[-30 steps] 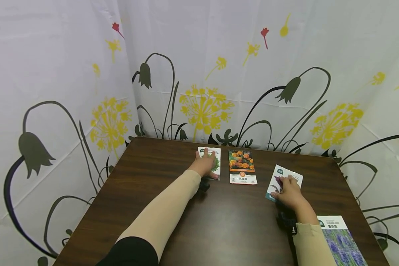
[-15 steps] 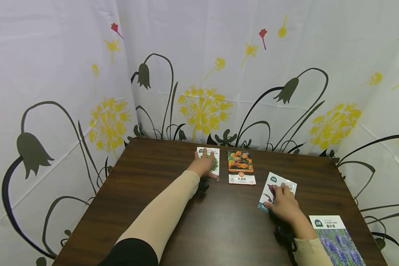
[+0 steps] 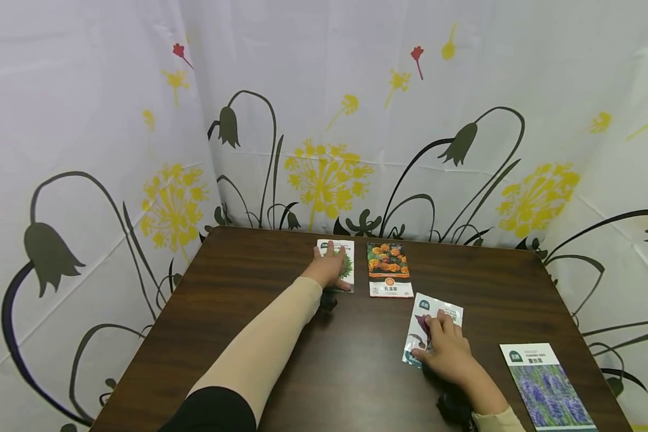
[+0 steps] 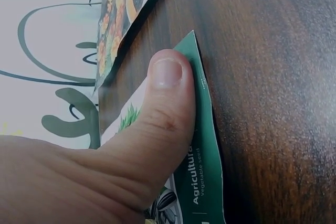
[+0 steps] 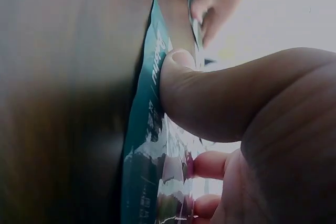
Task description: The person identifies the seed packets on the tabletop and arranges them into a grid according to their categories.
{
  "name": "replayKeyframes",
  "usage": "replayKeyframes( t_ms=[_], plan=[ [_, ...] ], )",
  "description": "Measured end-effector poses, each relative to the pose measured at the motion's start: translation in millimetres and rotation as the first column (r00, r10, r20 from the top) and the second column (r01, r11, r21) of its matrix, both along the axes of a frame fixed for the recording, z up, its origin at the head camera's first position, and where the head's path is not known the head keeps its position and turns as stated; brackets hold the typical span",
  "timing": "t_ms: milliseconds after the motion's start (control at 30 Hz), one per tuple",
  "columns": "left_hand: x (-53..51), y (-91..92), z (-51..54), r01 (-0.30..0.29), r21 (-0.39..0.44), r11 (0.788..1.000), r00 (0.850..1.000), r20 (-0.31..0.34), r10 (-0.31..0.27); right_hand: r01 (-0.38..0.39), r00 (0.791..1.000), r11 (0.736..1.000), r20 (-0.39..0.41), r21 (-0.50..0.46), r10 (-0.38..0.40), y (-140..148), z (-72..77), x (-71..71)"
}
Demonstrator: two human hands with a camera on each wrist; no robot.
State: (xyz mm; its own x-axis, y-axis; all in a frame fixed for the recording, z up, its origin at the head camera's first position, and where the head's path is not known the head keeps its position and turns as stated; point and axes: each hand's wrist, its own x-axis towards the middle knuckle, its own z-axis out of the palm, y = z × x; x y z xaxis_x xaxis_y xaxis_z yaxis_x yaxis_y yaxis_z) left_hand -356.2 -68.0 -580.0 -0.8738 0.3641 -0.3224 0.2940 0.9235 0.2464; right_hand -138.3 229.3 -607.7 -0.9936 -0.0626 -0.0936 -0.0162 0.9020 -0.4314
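Note:
In the head view my left hand (image 3: pixel 327 268) rests with spread fingers on a white packet (image 3: pixel 349 253) with a green plant picture. Its thumb lies along the packet's green edge (image 4: pixel 202 129) in the left wrist view. My right hand (image 3: pixel 447 348) touches the face of a white packet (image 3: pixel 420 312) with a purple picture and teal bottom edge, which lies slanted. The right wrist view shows the thumb on that packet's teal strip (image 5: pixel 142 145), fingertips on the same face. Between the hands lies an orange-flower packet (image 3: pixel 389 270), touched by neither.
A larger packet with purple flowers (image 3: pixel 549 384) lies at the right side of the dark wooden table (image 3: pixel 356 372). Behind the table hangs a white cloth (image 3: pixel 324 72) printed with flowers.
My right hand and the purple-picture packet under it have moved left and toward the near edge, away from the purple-flower packet. My left hand stays on its packet. The view has shifted slightly.

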Motion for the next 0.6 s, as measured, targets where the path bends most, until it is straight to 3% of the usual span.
replayKeyframes(
  t_ms=[167, 233, 300, 400, 467, 600],
  plan=[
    [6.1, 0.8, 2.6, -0.008, 0.003, 1.0, 1.0, -0.014, 0.008, -0.033, 0.999, 0.999, -0.011, 0.012, 0.033, -14, -2.3, 8.2],
    [4.7, 1.7, -1.9, -0.012, 0.008, 1.0, 1.0, -0.025, 0.012, -0.036, 0.999, 0.999, -0.01, 0.009, 0.036, -17, -1.5, 9.6],
    [-6.7, 2.3, -18.1, -0.005, 0.01, 1.0, 0.999, -0.033, 0.005, -0.039, 0.999, 0.999, 0.002, 0.005, 0.039, -17, 1.1, 10.5],
    [-18.0, 2.8, -32.8, 0.001, 0.002, 1.0, 0.999, -0.042, -0.001, -0.045, 0.999, 0.999, 0.025, 0.009, 0.045, -20, 4.0, 12.0],
    [-15.9, 3.3, -27.2, -0.001, -0.007, 1.0, 0.999, -0.043, 0.0, -0.058, 0.998, 0.998, 0.027, 0.013, 0.058, -23, 5.0, 13.2],
    [4.7, 5.0, 3.2, -0.019, -0.014, 1.0, 0.999, -0.038, 0.018, -0.092, 0.996, 0.996, 0.019, 0.022, 0.091, -31, 5.2, 17.0]
  ],
)
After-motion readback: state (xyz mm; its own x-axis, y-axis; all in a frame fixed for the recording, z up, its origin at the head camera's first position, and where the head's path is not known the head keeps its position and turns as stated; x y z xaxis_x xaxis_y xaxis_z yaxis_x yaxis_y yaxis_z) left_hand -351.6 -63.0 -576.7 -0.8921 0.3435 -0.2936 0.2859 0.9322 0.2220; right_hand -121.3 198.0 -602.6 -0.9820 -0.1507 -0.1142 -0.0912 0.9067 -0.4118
